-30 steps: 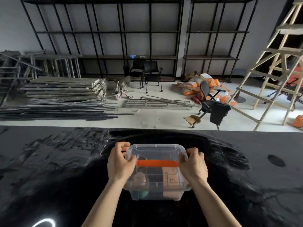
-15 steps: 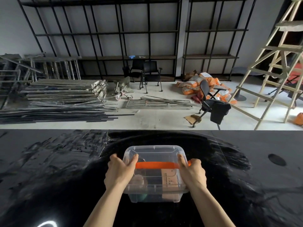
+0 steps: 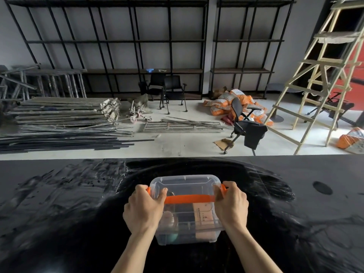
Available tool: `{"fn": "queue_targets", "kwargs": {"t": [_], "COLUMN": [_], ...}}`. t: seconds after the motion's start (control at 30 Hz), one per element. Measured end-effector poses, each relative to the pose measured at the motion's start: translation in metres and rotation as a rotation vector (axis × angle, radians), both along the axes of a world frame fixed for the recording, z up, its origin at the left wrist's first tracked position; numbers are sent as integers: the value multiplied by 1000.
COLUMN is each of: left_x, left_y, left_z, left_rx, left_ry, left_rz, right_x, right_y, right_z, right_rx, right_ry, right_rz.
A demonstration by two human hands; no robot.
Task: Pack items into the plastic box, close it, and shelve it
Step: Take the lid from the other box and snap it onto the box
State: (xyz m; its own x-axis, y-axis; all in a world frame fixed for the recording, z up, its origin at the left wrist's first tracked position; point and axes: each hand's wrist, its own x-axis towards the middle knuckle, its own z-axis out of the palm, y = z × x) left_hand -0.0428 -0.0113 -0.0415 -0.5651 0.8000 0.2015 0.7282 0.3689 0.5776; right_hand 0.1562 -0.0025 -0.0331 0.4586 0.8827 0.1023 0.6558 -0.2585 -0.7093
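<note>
Under the plastic box [image 3: 186, 209] spreads a glossy black counter [image 3: 59, 203]; beyond it stand black shelving [image 3: 137, 42] and a wooden ladder [image 3: 319, 75]. Left hand [image 3: 142, 208] and right hand [image 3: 232, 206], earlier flat along the lid, now clasp the orange handle [image 3: 188, 199] ends.

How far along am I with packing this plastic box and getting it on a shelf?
Packing looks done: items show through the clear plastic box, and its lid is on. In hand: the left hand and right hand grip the two ends by the orange handle, apparently latching it. Left: the box sits on the black table, not yet carried to the black shelving.
</note>
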Motion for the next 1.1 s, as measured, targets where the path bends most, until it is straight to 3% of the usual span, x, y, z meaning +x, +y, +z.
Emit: {"fn": "queue_targets", "kwargs": {"t": [0.17,0.37,0.5,0.6,0.7,0.83,1.1], "left_x": [5,4,5,3,-5,-11,6], "left_y": [16,27,24,11,0,3,20], "left_z": [13,27,15,10,1,-4,-6], "left_rx": [28,27,11,8,5,50,30], "left_ry": [48,12,-210,-561,-888,-949,-940], "left_rz": [-27,-70,-260,-433,-479,-489,-634], "right_x": [6,7,21,28,30,30,48], "right_y": [17,32,29,18,9,4,-9], "right_z": [5,13,1,-6,-14,-24,-16], "right_rx": [45,50,-20,-58,-89,-116,-46], "right_ry": [-113,-80,162,380,630,870,836], "right_rz": [24,66,157,218,246,248,127]}}
